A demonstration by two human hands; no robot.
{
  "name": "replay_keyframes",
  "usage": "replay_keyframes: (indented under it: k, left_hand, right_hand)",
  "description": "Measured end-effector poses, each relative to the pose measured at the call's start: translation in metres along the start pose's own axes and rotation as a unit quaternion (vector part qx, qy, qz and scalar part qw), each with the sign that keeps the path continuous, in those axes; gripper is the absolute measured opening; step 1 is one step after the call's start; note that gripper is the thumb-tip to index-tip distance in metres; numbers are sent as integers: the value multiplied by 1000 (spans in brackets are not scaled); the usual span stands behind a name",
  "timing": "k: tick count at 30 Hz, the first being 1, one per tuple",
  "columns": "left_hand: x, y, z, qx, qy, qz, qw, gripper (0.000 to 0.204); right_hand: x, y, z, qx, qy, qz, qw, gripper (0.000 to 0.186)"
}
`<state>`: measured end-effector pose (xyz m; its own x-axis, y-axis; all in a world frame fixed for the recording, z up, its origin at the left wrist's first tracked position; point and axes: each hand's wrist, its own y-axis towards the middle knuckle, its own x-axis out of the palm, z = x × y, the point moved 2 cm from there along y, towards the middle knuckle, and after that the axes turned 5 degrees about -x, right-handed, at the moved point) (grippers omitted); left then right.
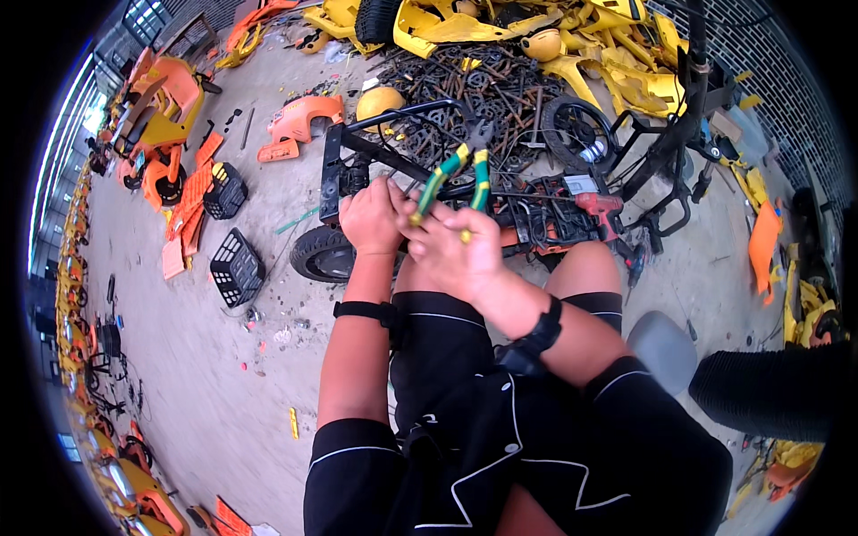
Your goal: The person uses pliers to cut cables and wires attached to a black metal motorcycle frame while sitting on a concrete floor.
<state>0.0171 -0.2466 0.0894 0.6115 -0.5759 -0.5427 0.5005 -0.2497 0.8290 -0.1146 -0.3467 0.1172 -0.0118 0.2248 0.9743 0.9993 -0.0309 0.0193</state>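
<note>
My right hand (458, 255) holds a pair of pliers (482, 181) with green and yellow handles. The handles are spread apart, and the grey jaws point away from me. Close beside it, my left hand (369, 217) is closed, its fingertips almost meeting the right fingers; what it pinches is too small to make out. Both hands are over the black metal frame (393, 159) of a stripped vehicle, in front of my knees. A black-tyred wheel (323, 255) sits under the left end, and wires and parts fill the middle.
A red cordless drill (601, 213) rests on the frame's right part. Beyond lies a heap of rusty metal parts (483, 85), with yellow panels (447, 31) behind. Black plastic baskets (238, 268) and orange panels (304, 118) lie left. A grey stool (661, 350) stands right.
</note>
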Motion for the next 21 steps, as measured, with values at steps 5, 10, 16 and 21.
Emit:
replay_keyframes:
  k: [5,10,16,21]
  left_hand:
    - [-13,-4,-6,-12,18,-13,1000,16]
    - [-15,-2,2,-17,14,-8,1000,13]
    - [-9,-4,-2,-9,-4,-8,1000,11]
    - [-7,-1,1,1,18,14,1000,14]
  right_hand:
    - [9,-7,-11,47,-28,-11,998,62]
    - [0,-15,-37,63,49,-35,996,68]
    - [9,8,-15,2,108,-16,994,46]
    - [3,14,-7,-30,128,-43,990,53]
